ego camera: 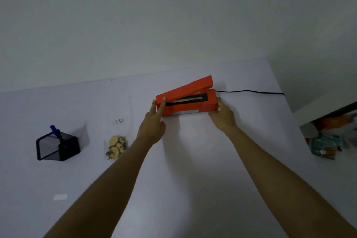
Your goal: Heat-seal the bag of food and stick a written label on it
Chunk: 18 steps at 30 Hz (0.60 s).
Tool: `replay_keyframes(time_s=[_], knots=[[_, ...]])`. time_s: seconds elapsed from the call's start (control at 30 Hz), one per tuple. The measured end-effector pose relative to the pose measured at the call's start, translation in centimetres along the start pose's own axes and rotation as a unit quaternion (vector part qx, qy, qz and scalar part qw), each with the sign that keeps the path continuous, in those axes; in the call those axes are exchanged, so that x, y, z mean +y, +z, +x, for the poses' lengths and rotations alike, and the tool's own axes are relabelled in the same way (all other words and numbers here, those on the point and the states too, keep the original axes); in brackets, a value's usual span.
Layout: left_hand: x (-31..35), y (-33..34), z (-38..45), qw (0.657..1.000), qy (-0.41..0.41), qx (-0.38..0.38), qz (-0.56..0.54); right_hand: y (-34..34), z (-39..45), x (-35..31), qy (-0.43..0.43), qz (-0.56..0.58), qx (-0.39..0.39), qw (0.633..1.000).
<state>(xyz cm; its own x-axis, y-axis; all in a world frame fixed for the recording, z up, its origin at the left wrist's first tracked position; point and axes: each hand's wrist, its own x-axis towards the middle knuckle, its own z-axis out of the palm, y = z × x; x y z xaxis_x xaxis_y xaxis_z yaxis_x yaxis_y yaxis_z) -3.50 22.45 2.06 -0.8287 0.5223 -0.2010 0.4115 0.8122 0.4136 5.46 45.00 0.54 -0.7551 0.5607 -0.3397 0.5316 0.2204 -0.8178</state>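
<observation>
An orange heat sealer (190, 105) sits at the back of the white table (193, 160), its lid arm raised. My left hand (153, 125) grips the sealer's left end, fingers on the lid tip. At the sealer's right end my right hand (223, 115) holds the base. A clear bag of cookies (116, 147) lies flat to the left, with a small printed sticker (117, 121) on its upper part. A blank white label (60, 196) lies near the front left.
A black mesh pen holder (58, 147) with a blue pen (55, 130) stands at the left. The sealer's black cord (251, 91) runs right off the table edge. Coloured clutter (326, 141) lies beyond the table's right edge. A white wall is behind.
</observation>
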Motion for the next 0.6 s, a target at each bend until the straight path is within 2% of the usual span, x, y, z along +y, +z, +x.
replay_keyframes(time_s=[0.3,0.5,0.6], knots=[[0.5,0.2,-0.5,1.000,-0.005,0.005,0.000,-0.2,-1.0,-0.3,0.023,-0.003,-0.012,1.000],[0.5,-0.7,-2.7,1.000,-0.006,-0.004,0.006,0.5,-4.1,-0.7,0.076,-0.045,0.056,0.994],[-0.4,-0.6,-4.5,1.000,-0.002,0.008,0.024,2.2,-6.3,0.2,0.072,-0.081,0.041,0.993]])
